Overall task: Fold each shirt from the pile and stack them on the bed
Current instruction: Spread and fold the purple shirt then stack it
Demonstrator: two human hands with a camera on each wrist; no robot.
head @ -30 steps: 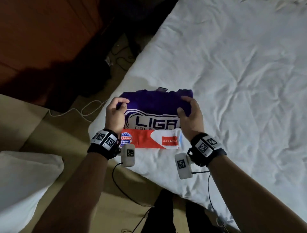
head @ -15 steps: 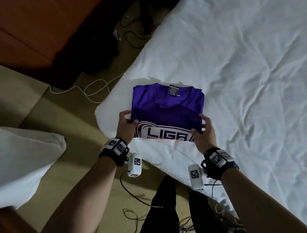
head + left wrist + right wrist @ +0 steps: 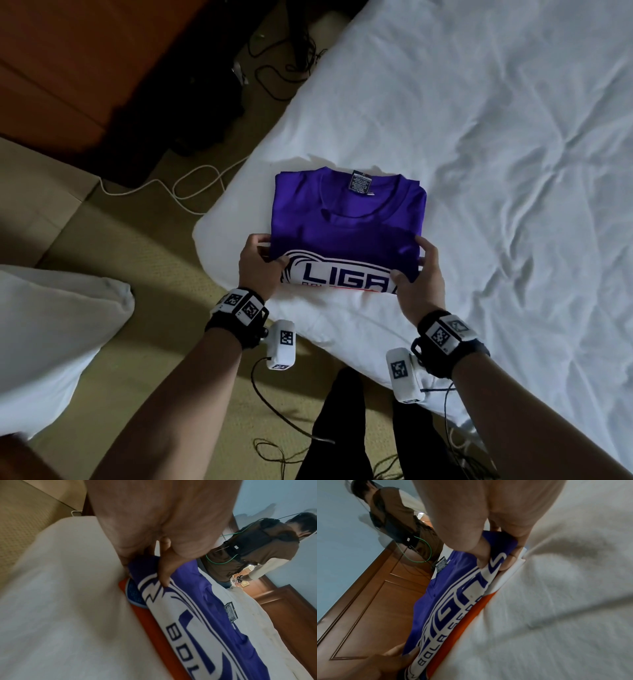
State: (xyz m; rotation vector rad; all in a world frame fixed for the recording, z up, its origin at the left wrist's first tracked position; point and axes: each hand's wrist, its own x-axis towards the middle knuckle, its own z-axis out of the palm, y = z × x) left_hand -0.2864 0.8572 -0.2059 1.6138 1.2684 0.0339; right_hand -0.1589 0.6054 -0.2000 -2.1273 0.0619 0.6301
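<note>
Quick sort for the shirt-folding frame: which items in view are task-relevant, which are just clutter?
Task-relevant:
- purple shirt, folded, on the bed
- left hand pinches its near left corner
- right hand pinches its near right corner

Lying about:
- white pillow on the floor
- white cable on the floor
- dark cables by the wooden furniture

Dim room — tan carpet (image 3: 144,240), wooden cabinet (image 3: 85,68), pale-blue wall (image 3: 274,496)
</note>
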